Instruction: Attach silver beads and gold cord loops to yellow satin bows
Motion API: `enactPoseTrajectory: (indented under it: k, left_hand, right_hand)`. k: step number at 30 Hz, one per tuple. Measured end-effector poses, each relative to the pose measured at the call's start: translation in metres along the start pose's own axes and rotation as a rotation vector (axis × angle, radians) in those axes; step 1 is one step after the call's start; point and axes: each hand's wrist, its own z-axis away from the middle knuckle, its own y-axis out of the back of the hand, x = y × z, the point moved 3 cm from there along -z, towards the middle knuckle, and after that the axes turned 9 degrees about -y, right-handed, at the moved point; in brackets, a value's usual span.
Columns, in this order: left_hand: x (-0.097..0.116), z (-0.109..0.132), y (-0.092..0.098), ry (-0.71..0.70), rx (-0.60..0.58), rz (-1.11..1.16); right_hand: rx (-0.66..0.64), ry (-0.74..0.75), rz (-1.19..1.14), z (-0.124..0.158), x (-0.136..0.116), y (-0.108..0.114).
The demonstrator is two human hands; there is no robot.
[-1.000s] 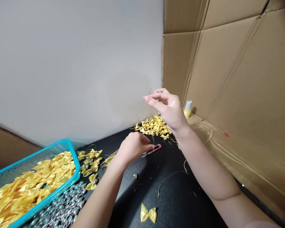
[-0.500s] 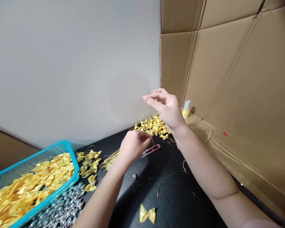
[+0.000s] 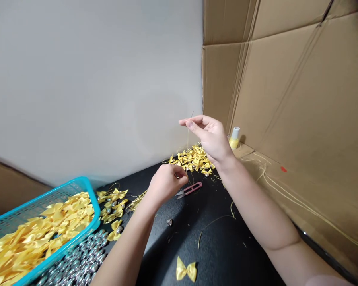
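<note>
My right hand (image 3: 207, 133) is raised, with thumb and forefinger pinched on a thin needle (image 3: 192, 114) that points upward. From it a fine yellow thread (image 3: 187, 139) runs down to my left hand (image 3: 167, 180). The left fingers are closed at the thread's lower end; anything else inside them is hidden. Just beyond the left fingertips lie pink-handled thread snips (image 3: 193, 187). A single silver bell (image 3: 170, 222) rests on the black table below the left hand. Closer to me lies one yellow ribbon bow (image 3: 186, 270).
At left stands a turquoise basket (image 3: 94, 206) of yellow bows, with many silver bells (image 3: 77, 258) beside it. Finished-looking bows with bells (image 3: 193, 159) are piled at the back, others (image 3: 115, 202) near the basket. A thread spool (image 3: 234, 138) stands by the cardboard wall (image 3: 301, 99).
My right fingers have shifted slightly along the needle, and the thread below it shows more clearly. My left hand has stayed nearly still.
</note>
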Motion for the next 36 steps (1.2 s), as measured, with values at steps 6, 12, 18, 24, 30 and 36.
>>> enactPoseTrajectory:
  k: [6, 12, 18, 24, 30, 36]
  left_hand:
    - [-0.004, 0.0, -0.001, -0.029, -0.058, 0.079]
    - [-0.01, -0.002, -0.003, -0.042, -0.122, 0.194]
    - [-0.023, -0.006, -0.01, -0.056, -0.243, 0.34]
    - [-0.028, -0.008, -0.011, -0.065, -0.289, 0.388]
    - [-0.028, -0.007, -0.002, -0.074, -0.23, 0.301]
    - [-0.01, -0.009, -0.008, -0.183, 0.065, 0.202]
  right_hand:
    - [-0.043, -0.081, -0.008, -0.001, -0.001, 0.001]
    - [-0.032, -0.092, -0.038, -0.001, -0.002, 0.002]
    - [0.019, -0.115, -0.1, 0.0, -0.003, 0.003]
    - [0.029, -0.161, -0.103, 0.0, -0.003, 0.004]
    - [0.021, -0.161, -0.112, -0.001, -0.002, 0.003]
    - [0.018, -0.152, -0.062, -0.001, -0.002, 0.003]
